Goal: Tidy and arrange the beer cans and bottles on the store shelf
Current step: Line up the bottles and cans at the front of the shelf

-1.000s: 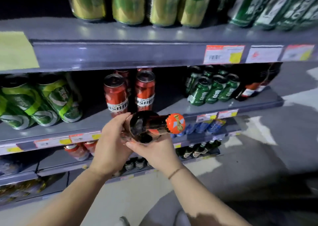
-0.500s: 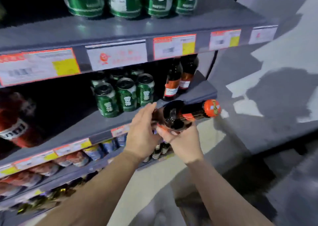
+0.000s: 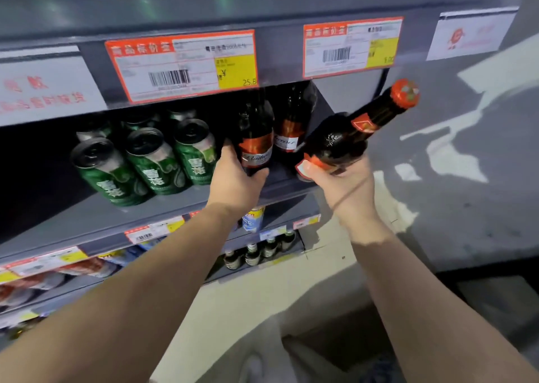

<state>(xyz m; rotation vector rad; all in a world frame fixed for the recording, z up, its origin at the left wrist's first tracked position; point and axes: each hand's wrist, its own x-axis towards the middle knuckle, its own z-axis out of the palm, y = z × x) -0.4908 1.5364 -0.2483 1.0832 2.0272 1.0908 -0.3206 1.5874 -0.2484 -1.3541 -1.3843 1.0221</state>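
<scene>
My right hand [image 3: 341,184] grips the base of a dark brown beer bottle [image 3: 344,140] with an orange foil cap, tilted up to the right in front of the shelf's right end. My left hand [image 3: 233,178] wraps around the lower part of a standing brown bottle with a red label [image 3: 255,137] on the grey middle shelf [image 3: 180,204]. A second standing brown bottle [image 3: 291,128] is right behind it. Several green beer cans [image 3: 151,161] stand to the left on the same shelf.
Price tags [image 3: 180,64] hang on the edge of the shelf above, low over the bottle tops. Lower shelves hold small bottles [image 3: 256,251], a blue can [image 3: 253,219] and red cans. The shelf unit ends at the right; grey floor lies beyond.
The view has shifted right along the shelf. My left hand has left the carried bottle and taken hold of a standing bottle; my right hand alone now holds the carried bottle, tilted more upright.
</scene>
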